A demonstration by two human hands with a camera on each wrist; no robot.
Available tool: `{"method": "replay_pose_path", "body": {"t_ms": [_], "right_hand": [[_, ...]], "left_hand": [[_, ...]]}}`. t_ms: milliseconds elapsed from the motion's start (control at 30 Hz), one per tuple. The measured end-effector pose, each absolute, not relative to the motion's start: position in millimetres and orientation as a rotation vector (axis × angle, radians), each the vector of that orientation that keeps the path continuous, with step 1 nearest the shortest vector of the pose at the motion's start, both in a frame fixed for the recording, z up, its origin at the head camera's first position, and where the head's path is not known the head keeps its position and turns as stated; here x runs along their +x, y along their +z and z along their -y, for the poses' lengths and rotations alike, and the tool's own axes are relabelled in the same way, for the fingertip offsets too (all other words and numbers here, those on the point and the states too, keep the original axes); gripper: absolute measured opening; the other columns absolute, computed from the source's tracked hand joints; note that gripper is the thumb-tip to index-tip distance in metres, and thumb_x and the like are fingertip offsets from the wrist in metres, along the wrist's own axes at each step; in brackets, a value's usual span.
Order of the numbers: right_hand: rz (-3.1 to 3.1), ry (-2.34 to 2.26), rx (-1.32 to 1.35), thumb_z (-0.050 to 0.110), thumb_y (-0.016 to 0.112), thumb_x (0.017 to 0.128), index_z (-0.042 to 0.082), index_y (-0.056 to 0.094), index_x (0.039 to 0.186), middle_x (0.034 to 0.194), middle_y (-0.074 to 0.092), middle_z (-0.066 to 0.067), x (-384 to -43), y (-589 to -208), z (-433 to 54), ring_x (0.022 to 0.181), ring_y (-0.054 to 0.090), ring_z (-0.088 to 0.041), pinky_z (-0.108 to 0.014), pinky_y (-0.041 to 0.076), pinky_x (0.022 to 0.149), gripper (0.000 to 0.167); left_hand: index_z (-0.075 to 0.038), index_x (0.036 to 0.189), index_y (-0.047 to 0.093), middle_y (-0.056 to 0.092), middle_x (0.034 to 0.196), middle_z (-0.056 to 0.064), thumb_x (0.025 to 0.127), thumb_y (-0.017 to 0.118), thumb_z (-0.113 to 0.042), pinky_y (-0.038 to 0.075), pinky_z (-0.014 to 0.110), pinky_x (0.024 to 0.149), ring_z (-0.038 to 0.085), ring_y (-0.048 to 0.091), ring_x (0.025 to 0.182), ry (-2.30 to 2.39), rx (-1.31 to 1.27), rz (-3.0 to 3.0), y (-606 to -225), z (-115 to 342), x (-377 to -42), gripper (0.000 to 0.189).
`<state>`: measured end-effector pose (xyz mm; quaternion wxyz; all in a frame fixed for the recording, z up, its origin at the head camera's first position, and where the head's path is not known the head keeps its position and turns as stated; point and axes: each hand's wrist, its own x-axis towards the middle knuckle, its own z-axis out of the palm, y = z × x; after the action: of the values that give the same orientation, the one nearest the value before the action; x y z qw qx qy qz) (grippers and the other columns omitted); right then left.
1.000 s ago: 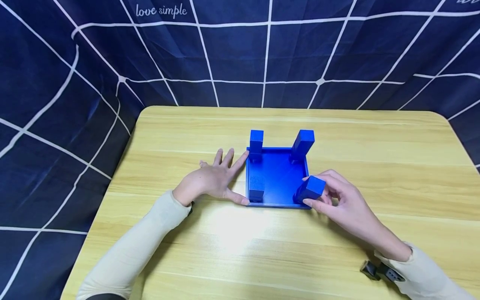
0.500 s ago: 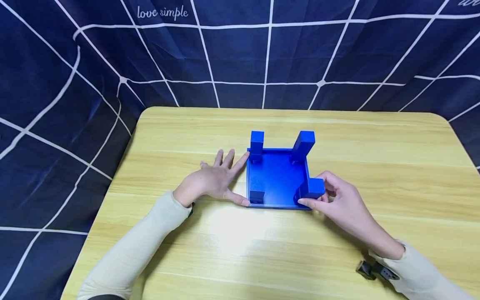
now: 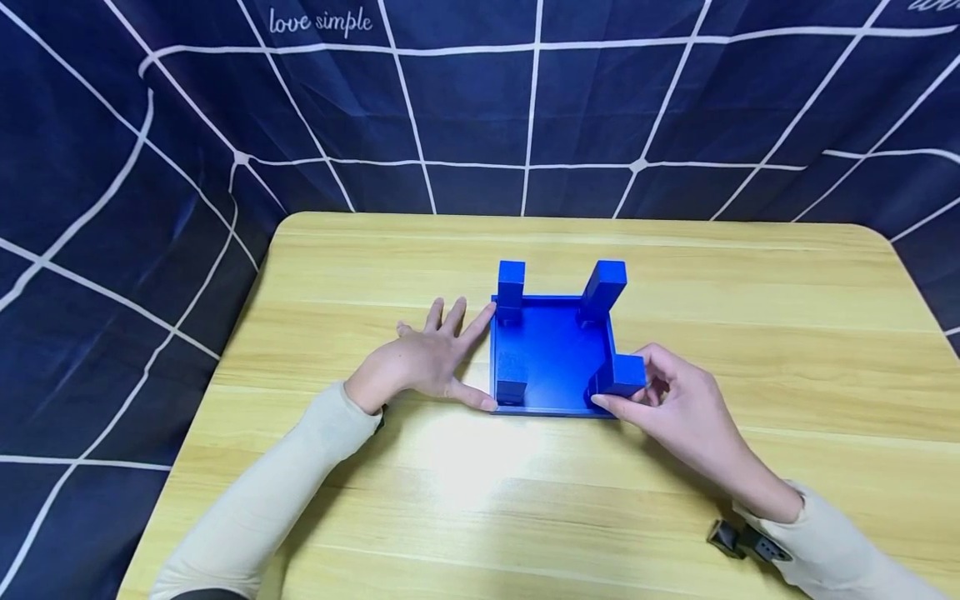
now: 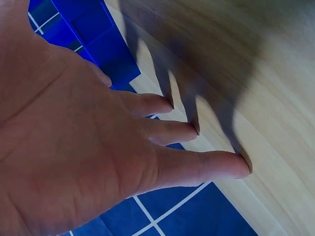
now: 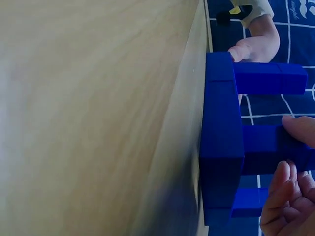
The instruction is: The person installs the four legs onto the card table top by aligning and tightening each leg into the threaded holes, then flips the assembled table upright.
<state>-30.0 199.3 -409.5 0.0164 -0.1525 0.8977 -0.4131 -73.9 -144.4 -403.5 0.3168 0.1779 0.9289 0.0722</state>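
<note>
A shallow blue square panel with a raised rim (image 3: pixel 555 358) lies on the table, with a square blue leg standing at each corner, like a small upturned table. My right hand (image 3: pixel 690 408) pinches the near right leg (image 3: pixel 628 373) between thumb and fingers. In the right wrist view this leg (image 5: pixel 268 150) stands straight out from the panel, its base meeting it. My left hand (image 3: pixel 431 358) is spread flat-fingered at the panel's left side, thumb and index fingertips at its edge. The left wrist view shows the palm (image 4: pixel 83 142) and fingertips on the wood.
The near left leg (image 3: pixel 512 379), far left leg (image 3: pixel 512 287) and far right leg (image 3: pixel 603 287) rise from the other corners. A light wooden table (image 3: pixel 480 500) spreads around the panel. Behind and to the left hangs a dark blue cloth with white lines (image 3: pixel 465 108).
The near right leg has turned in my right hand, from a skewed angle to square with the panel. My right thumb has moved slightly left along it. The left hand has stayed still.
</note>
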Motion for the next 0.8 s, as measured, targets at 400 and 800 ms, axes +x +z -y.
{"method": "replay_pose_path", "body": {"t_ms": [400, 800], "right_hand": [[-2.717, -1.256, -0.759, 0.009, 0.089, 0.092, 0.019, 0.056, 0.093, 0.080, 0.058, 0.010, -30.7, -413.6, -210.2, 0.068, 0.056, -0.011, -0.026, 0.045, 0.058, 0.034], [-2.633, -1.136, -0.943, 0.000, 0.072, 0.101, 0.018, 0.068, 0.118, 0.100, 0.064, 0.012, -45.1, -412.7, -238.1, 0.085, 0.062, -0.009, -0.026, 0.052, 0.067, 0.025]], "left_hand": [[-0.035, 0.172, -0.021, -0.014, 0.180, 0.018, 0.086, 0.069, -0.086, 0.010, 0.092, 0.109, 0.050, -0.013, 0.162, 0.348, 0.503, -2.474, -408.7, 152.8, -67.4, 0.134], [-0.012, 0.175, 0.026, 0.037, 0.169, 0.026, 0.102, 0.072, -0.051, 0.020, 0.074, 0.124, 0.051, 0.025, 0.159, 0.711, 0.565, -2.691, -417.6, 170.4, -40.9, 0.094]]}}
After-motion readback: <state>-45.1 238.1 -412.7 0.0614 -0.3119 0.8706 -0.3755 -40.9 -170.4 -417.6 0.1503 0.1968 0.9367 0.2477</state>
